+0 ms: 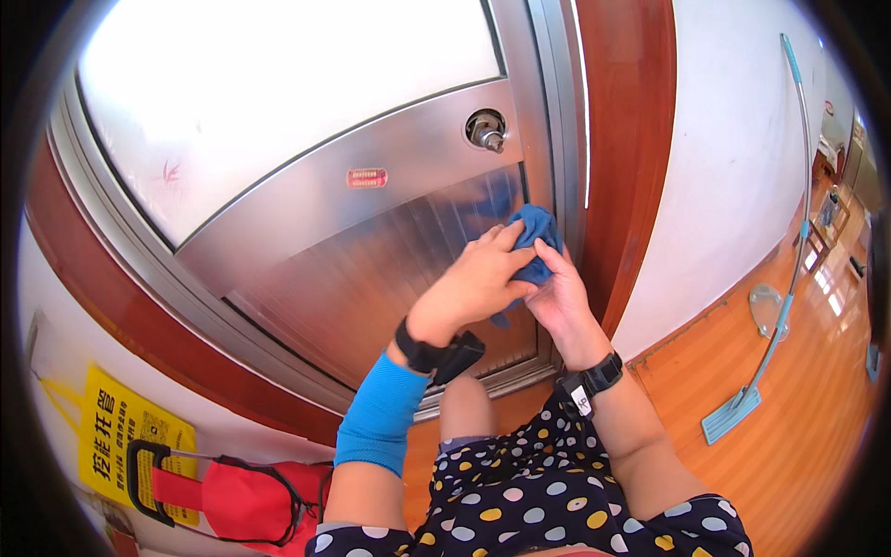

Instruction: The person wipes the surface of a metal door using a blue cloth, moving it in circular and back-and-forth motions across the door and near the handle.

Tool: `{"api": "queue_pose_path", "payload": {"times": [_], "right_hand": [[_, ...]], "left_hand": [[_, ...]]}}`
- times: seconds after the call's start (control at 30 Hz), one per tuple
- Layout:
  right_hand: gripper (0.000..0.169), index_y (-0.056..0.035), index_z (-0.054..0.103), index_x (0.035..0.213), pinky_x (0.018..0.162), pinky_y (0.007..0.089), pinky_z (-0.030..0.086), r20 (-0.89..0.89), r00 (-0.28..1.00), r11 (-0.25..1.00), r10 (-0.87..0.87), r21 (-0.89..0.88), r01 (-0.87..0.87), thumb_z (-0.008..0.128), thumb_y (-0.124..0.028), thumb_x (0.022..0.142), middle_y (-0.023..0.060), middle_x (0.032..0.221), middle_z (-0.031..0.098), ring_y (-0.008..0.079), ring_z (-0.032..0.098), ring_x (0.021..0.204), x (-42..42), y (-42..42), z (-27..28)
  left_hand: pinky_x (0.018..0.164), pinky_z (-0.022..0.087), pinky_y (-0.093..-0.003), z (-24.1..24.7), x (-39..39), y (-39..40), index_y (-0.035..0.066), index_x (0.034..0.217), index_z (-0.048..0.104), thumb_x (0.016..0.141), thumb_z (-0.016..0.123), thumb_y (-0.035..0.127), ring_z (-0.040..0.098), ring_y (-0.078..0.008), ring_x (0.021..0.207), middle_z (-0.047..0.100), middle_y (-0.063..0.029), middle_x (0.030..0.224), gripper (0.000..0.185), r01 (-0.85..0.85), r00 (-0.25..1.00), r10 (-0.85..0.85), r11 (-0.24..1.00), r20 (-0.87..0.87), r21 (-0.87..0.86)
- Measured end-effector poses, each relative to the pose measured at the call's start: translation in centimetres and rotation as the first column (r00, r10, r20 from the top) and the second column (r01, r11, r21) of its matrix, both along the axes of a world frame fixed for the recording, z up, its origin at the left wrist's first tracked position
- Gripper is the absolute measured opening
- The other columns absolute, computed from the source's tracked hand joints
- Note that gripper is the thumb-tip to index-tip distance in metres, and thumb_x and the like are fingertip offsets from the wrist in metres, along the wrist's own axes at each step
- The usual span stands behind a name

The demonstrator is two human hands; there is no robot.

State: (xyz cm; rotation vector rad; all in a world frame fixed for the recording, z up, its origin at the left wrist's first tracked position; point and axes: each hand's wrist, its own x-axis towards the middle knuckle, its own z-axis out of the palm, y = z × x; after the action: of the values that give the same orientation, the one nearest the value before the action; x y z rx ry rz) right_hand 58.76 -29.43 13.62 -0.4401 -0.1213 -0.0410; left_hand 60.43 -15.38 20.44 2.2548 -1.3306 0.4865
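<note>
A bunched blue cloth (537, 233) is between my two hands, in front of the lower right part of a metal door (313, 278). My left hand (484, 271) grips the cloth from the left, its fingers over it. From the right, my right hand (557, 282) holds the same cloth with the thumb on top. Part of the cloth hangs below the hands. Above them, a round hole in the door holds a metal lock fitting (486, 131). A small red sticker (367, 178) is on the door's middle band. Whether the cloth touches the door, I cannot tell.
A reddish-brown wooden door frame (626, 139) borders the door. At the right, a flat mop (734, 414) leans with its head on the wood floor, near a clear flat object (768, 311). At lower left are a red trolley bag (250, 503) and a yellow bag with writing (132, 435).
</note>
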Motion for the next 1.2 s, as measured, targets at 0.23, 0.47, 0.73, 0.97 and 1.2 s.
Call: {"api": "queue_pose_path", "payload": {"times": [0.23, 0.47, 0.73, 0.97, 1.2], "right_hand": [[0.039, 0.0006, 0.052, 0.131, 0.091, 0.0309, 0.053, 0.271, 0.820, 0.834, -0.504, -0.094, 0.544, 0.063, -0.003, 0.094, 0.0098, 0.120, 0.063, 0.0169, 0.064, 0.105, 1.1, -1.3, 4.8], [0.057, -0.0051, 0.055, 0.132, 0.101, 0.0423, 0.042, 0.818, 0.209, -0.358, -0.537, -0.444, 0.821, 0.068, 0.004, 0.078, 0.0163, 0.124, 0.048, 0.0389, 0.048, 0.115, 6.1, -0.7, 7.1], [0.055, -0.0096, 0.061, 0.128, 0.090, 0.0455, 0.048, 0.783, 0.245, -0.411, -0.572, -0.531, 0.741, 0.067, 0.005, 0.075, 0.0158, 0.118, 0.051, 0.0401, 0.051, 0.108, 7.0, 0.0, 1.9], [0.033, -0.0141, 0.066, 0.114, 0.066, 0.0422, 0.054, 0.849, 0.249, -0.390, -0.466, -0.449, 0.804, 0.057, -0.005, 0.084, 0.0100, 0.101, 0.054, 0.0322, 0.061, 0.085, 6.9, 5.6, 3.9], [0.040, -0.0159, 0.066, 0.116, 0.064, 0.0399, 0.054, 0.789, 0.218, -0.490, -0.575, -0.545, 0.680, 0.061, -0.005, 0.078, 0.0081, 0.101, 0.053, 0.0297, 0.057, 0.092, 6.9, 2.8, 3.5]], "left_hand": [[0.086, 0.050, -0.0410, 7.3, 2.6, -1.6, 0.003, 0.106, 0.067, 0.078, 0.076, 0.006, 0.059, -0.0353, 0.103, 0.060, -0.0162, 0.112, 0.029, -0.132, 0.853, 0.340, 0.874, 0.396, -0.467], [0.083, 0.051, -0.0390, 8.1, 6.3, -2.3, 0.005, 0.102, 0.067, 0.075, 0.072, 0.000, 0.058, -0.0314, 0.096, 0.068, -0.0079, 0.100, 0.028, -0.105, 0.771, 0.257, 0.954, 0.582, -0.282], [0.080, 0.050, -0.0384, 10.4, 6.5, -1.4, 0.003, 0.099, 0.070, 0.073, 0.074, 0.003, 0.057, -0.0309, 0.090, 0.068, -0.0098, 0.096, 0.026, -0.085, 0.813, 0.113, 0.994, 0.571, -0.076], [0.080, 0.052, -0.0370, 10.9, 7.4, -1.3, 0.005, 0.100, 0.073, 0.074, 0.076, 0.006, 0.061, -0.0295, 0.092, 0.070, -0.0091, 0.096, 0.026, -0.041, 0.819, 0.025, 0.999, 0.573, 0.015], [0.078, 0.052, -0.0349, 12.2, 6.5, -0.8, 0.005, 0.101, 0.073, 0.078, 0.075, 0.006, 0.063, -0.0282, 0.087, 0.071, -0.0089, 0.094, 0.024, -0.046, 0.854, -0.021, 0.992, 0.521, 0.114]]}}
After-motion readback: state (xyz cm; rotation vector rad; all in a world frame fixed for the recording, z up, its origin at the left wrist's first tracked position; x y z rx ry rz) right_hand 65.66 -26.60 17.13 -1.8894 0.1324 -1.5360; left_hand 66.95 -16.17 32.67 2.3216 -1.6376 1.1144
